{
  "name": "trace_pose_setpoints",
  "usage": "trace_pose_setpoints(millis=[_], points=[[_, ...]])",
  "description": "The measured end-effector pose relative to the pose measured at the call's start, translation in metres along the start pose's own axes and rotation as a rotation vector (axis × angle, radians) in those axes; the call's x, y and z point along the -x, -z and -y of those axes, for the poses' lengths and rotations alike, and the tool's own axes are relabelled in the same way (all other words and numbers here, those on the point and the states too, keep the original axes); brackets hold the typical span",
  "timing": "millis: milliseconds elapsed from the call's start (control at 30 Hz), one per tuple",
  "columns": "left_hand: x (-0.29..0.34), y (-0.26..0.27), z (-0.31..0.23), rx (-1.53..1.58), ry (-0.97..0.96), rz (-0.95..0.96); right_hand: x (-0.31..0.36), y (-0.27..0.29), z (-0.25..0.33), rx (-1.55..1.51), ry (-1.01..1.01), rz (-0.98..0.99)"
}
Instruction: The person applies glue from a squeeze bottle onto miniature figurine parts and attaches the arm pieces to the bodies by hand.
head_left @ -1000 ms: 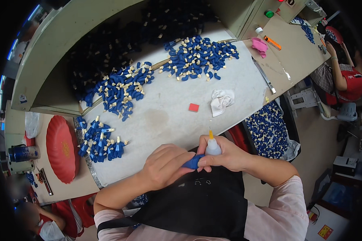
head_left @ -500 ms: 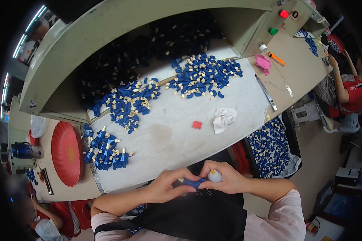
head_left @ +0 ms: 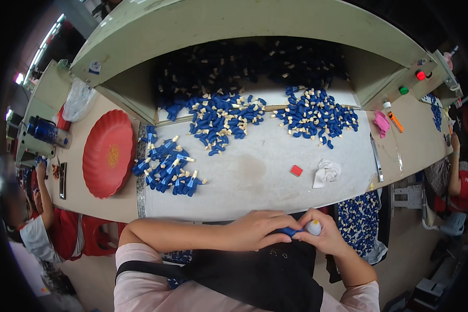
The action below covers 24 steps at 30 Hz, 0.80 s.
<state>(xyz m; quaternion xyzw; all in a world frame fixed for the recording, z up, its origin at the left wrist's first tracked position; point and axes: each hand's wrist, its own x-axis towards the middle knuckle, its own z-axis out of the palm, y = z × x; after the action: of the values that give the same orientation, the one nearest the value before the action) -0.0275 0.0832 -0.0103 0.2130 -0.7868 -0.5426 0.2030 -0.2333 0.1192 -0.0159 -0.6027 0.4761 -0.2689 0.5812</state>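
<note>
Head view: a small blue piece (head_left: 287,231) sits between the two hands, just past the near edge of the white-covered bench top (head_left: 234,203) and above the black apron (head_left: 275,275). The left hand (head_left: 264,230) grips it, fingers curled over the far side and thumb below on the near side; much of the piece is hidden, with a short blue stretch showing. Its right end meets the right hand (head_left: 321,238), whose fingers are closed around a white bottle (head_left: 312,228), the yellow tip pointing up toward the camera. Whether the right thumb also pinches the piece, I cannot tell. The left forearm (head_left: 187,235) lies nearly level across the body, elbow out; the right forearm (head_left: 356,266) slants up and inward from the lower right. Both hands nearly touch.
</note>
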Motion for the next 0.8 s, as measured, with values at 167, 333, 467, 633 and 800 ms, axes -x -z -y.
trace_pose_setpoints(millis=[167,333,467,633,800], points=[[-0.008,0.054,0.003,-0.403,-0.061,-0.229,-0.007,0.039,-0.014,0.411,0.153,-0.65],[-0.003,0.116,0.014,-0.857,0.048,-0.321,-0.008,0.094,-0.039,0.926,0.217,-0.974],[-0.036,0.162,0.04,-0.959,0.09,-0.518,-0.016,0.108,-0.061,1.058,0.242,-0.984],[-0.11,0.204,0.073,-1.002,0.273,-0.638,-0.009,0.1,-0.063,1.067,0.267,-0.983],[-0.137,0.217,0.112,-1.602,0.168,-1.175,-0.016,0.094,-0.058,1.059,0.227,-0.953]])
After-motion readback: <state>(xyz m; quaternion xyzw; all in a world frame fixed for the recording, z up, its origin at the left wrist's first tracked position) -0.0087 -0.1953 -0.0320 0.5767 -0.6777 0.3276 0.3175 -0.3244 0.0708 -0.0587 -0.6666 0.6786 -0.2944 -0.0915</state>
